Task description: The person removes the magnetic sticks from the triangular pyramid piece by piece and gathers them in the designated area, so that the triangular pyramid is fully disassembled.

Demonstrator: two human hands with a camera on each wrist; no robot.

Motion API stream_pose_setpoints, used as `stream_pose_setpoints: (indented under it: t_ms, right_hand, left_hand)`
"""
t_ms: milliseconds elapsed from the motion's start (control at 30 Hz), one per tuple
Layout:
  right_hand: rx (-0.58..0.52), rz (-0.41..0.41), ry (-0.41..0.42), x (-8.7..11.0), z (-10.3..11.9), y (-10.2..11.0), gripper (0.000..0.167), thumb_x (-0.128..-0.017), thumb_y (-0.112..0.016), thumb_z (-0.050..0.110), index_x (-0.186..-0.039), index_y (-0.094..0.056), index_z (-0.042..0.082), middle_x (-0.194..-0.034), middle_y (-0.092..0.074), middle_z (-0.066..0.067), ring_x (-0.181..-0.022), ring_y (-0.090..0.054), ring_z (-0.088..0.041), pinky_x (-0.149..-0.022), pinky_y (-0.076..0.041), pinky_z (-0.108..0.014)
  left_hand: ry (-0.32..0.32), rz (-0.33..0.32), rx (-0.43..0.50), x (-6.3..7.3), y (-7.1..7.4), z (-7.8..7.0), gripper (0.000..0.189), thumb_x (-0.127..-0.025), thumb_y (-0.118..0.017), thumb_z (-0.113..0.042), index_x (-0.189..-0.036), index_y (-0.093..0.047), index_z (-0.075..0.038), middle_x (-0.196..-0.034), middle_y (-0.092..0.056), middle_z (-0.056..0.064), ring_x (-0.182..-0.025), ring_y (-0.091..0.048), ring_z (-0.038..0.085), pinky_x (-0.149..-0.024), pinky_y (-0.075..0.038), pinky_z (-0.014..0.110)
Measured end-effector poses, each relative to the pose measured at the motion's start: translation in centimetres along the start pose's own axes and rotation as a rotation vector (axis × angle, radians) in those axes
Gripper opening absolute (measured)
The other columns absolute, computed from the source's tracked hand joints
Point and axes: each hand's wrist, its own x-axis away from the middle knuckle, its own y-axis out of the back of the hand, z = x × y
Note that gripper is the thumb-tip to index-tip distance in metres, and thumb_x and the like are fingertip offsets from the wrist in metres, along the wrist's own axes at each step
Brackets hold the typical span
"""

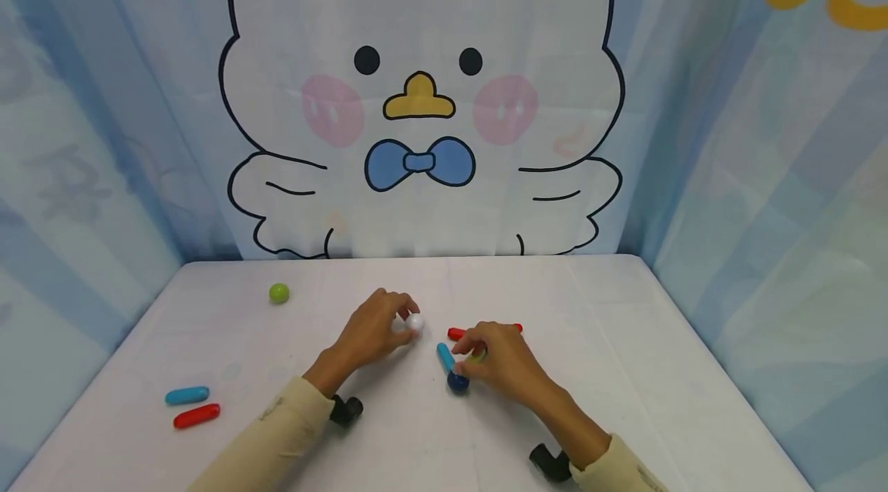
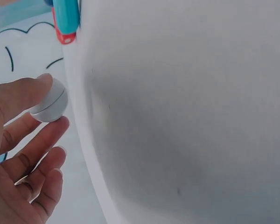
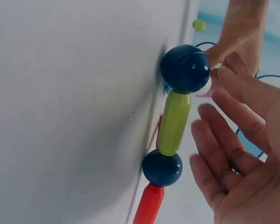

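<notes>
A white ball is pinched between the thumb and fingers of my left hand; a seam line shows on the ball in the left wrist view. My right hand is over a chain of pieces, its fingers loosely bent beside them. In the right wrist view this chain has a navy ball, a green rod, a second navy ball and a red rod. The thumb is close to the upper ball; contact is unclear. A light blue rod lies against the near navy ball.
On the left of the white table lie a loose blue rod and a red rod. Farther back is a green ball. Printed curtains surround the table's back and sides.
</notes>
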Motion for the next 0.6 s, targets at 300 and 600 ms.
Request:
stream_pose_setpoints:
  t_ms: [300,600]
  right_hand:
    - [-0.038,0.097,0.057,0.7,-0.6,0.0,0.017,-0.082,-0.093,0.015,-0.093,-0.082,0.020,-0.094,-0.072,0.010,-0.086,-0.063,-0.010,-0.079,-0.052,-0.023]
    - [-0.054,0.111,0.031,0.9,-0.6,0.0,0.017,-0.082,-0.092,0.012,-0.096,-0.082,0.018,-0.093,-0.071,0.009,-0.083,-0.064,-0.005,-0.081,-0.055,-0.021]
  left_hand:
    - [-0.002,-0.057,-0.056,0.7,1.7,2.9,0.031,-0.087,-0.089,-0.019,-0.115,-0.078,-0.011,-0.102,-0.073,0.002,-0.098,-0.058,0.019,-0.086,-0.054,0.038]
    - [0.101,-0.066,-0.088,1.0,4.3,5.9,0.034,-0.090,-0.086,-0.016,-0.121,-0.074,-0.009,-0.108,-0.075,0.008,-0.100,-0.060,0.025,-0.087,-0.054,0.043]
